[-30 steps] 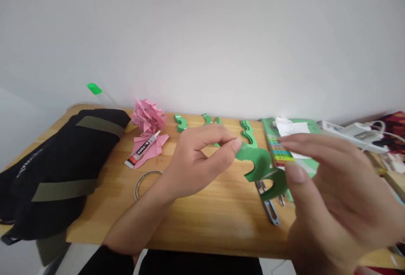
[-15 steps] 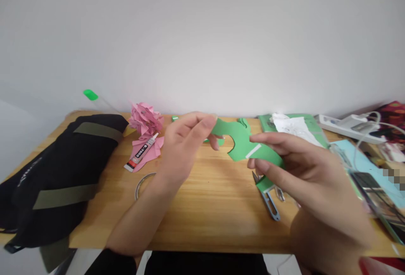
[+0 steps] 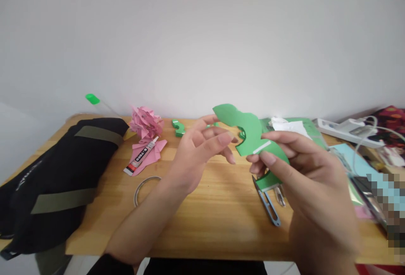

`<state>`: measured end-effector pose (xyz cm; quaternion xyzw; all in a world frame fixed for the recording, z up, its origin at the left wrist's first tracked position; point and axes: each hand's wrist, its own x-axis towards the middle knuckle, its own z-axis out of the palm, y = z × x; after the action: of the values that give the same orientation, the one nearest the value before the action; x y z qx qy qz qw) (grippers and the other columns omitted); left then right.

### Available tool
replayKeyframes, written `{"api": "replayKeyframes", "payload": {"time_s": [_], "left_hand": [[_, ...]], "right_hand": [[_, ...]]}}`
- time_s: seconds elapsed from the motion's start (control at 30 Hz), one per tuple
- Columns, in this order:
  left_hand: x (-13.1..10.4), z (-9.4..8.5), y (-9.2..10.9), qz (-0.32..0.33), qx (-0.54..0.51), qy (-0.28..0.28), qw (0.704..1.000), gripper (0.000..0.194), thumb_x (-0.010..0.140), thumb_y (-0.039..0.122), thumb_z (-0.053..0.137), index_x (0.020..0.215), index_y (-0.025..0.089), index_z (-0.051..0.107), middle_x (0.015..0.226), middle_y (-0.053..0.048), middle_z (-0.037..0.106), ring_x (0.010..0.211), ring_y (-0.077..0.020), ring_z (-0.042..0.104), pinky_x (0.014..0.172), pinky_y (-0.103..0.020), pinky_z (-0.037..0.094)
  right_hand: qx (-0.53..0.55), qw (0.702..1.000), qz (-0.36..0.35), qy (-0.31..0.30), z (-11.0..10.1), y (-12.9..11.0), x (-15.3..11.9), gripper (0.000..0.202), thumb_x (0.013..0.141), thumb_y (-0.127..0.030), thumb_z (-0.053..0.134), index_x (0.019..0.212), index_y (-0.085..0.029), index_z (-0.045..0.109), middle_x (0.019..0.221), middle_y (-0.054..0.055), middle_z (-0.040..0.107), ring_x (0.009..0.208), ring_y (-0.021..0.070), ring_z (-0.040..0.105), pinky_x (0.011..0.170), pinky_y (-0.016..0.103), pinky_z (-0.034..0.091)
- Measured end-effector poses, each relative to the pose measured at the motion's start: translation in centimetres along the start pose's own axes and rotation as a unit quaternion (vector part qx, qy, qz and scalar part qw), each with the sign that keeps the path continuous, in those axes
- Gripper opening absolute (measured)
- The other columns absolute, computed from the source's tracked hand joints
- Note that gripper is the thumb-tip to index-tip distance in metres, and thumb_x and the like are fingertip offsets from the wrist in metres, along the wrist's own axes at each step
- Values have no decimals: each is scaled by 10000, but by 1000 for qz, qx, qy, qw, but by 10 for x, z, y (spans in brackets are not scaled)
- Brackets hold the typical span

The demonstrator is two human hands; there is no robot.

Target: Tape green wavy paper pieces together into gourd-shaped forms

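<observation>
My right hand [image 3: 303, 173] pinches a curved green paper piece [image 3: 251, 129] between thumb and fingers. A short white strip [image 3: 262, 147] lies across the paper just beside that thumb. The piece has a pointed tip at its upper left and a scalloped inner edge. My left hand [image 3: 201, 152] is open beside the paper, its fingers apart and some of them near or behind the inner edge; I cannot tell whether they touch it. Below the paper lie blue thread snips [image 3: 271, 209], their blades partly covered.
On the left are a black bag [image 3: 69, 173], a pink paper flower [image 3: 146, 122], a B-7000 glue tube [image 3: 141, 157] on pink paper pieces and a metal ring [image 3: 139, 188]. Small green paper stacks [image 3: 179, 128] lie at the back. A white power strip [image 3: 351, 131] stands at right.
My left hand has let go of the paper's tip and its fingers have spread lower and to the right. The paper has swung up slightly, still in my right hand.
</observation>
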<state>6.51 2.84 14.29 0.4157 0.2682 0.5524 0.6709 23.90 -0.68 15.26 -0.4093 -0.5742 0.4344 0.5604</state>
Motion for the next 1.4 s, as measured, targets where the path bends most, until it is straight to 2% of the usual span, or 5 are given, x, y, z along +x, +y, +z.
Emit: {"api": "replayKeyframes", "payload": {"time_s": [0.17,0.4,0.6,0.87,1.4], "left_hand": [[-5,5,-3,46,148,-52,987,171,835,311,658,727,178,665,683,9,627,671,-113,601,709,-269,493],[-8,7,2,93,280,5,956,305,860,249,580,565,174,583,616,13,547,671,-121,509,663,-272,413],[-10,7,3,89,303,20,949,301,844,249,584,551,181,590,579,16,496,653,-122,483,623,-259,404],[-11,9,8,38,298,-1,954,319,803,210,569,494,167,501,549,22,473,578,-100,443,536,-245,353],[-14,7,13,-10,300,-45,953,273,782,140,548,511,171,538,573,3,537,580,-111,485,513,-260,361]], "right_hand": [[11,1000,-5,-9,4,3,0,225,852,-135,651,1041,-256,658,762,-34,748,623,112,706,565,202,606],[-94,994,-59,9,9,1,-3,262,825,-140,671,1059,-249,630,853,-5,729,694,142,709,560,240,600],[-317,916,-239,65,7,-1,-4,348,765,-114,693,1078,-259,643,1049,69,623,993,241,631,797,421,572],[-441,834,-323,-71,-7,-9,8,262,813,-95,620,992,-279,676,1117,75,576,1022,242,605,807,445,537],[-432,819,-342,-159,-14,-13,13,242,813,-51,615,929,-259,658,1164,68,555,1046,241,597,837,439,525]]}}
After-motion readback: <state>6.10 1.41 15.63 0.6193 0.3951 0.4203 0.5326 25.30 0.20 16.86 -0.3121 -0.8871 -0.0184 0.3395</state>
